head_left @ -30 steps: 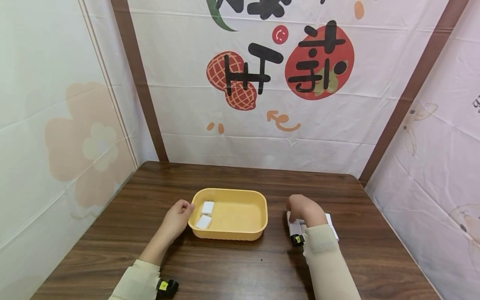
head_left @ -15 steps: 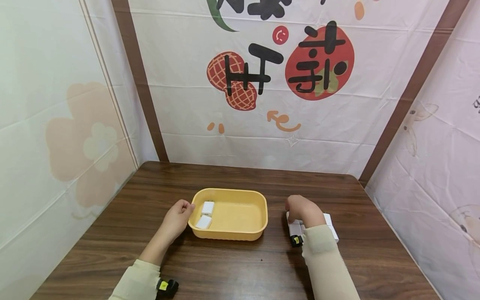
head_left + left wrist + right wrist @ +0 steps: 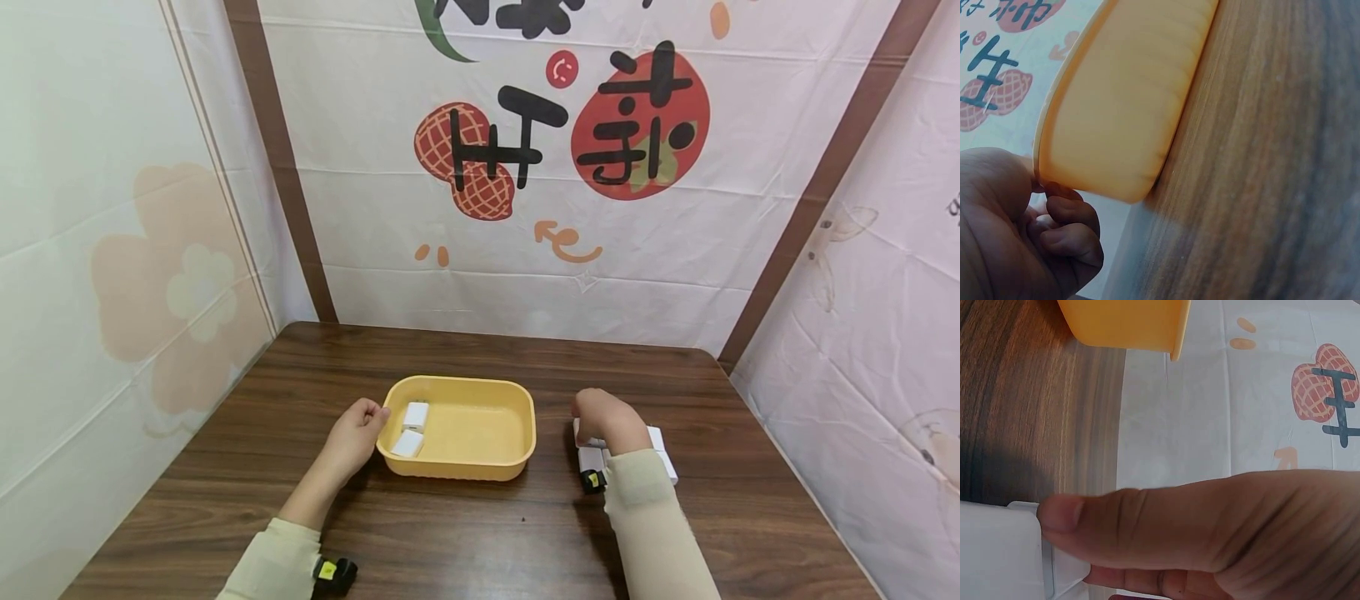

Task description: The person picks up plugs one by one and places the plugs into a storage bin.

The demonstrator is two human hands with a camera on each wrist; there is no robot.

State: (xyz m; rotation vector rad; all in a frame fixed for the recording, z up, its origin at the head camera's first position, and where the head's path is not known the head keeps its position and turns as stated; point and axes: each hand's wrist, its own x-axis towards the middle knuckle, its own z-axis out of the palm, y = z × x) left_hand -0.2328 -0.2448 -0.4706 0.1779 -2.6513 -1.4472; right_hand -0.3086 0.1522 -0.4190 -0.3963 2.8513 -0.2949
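Note:
A yellow plastic tray [image 3: 472, 470] stands mid-table. Two white chargers [image 3: 407, 444] lie inside it at the left end; prongs show on the farther one. My left hand [image 3: 358, 437] pinches the tray's left rim, and the left wrist view shows its thumb and curled fingers at that rim. To the right of the tray, my right hand [image 3: 611, 419] is over a cluster of white chargers [image 3: 664, 457]. In the right wrist view its thumb and fingers pinch a white charger [image 3: 1072, 570] beside another white one [image 3: 997, 553]. My hand hides part of the cluster.
The dark wood table [image 3: 450, 542] runs back to a printed cloth wall [image 3: 375, 292], with more cloth at both sides. A black wrist camera [image 3: 335, 577] hangs under my left sleeve, another [image 3: 593, 481] close to the charger cluster.
The charger under my right fingers has shifted slightly away from the one nearer me, and my right hand has barely moved. My left hand and the tray stay still.

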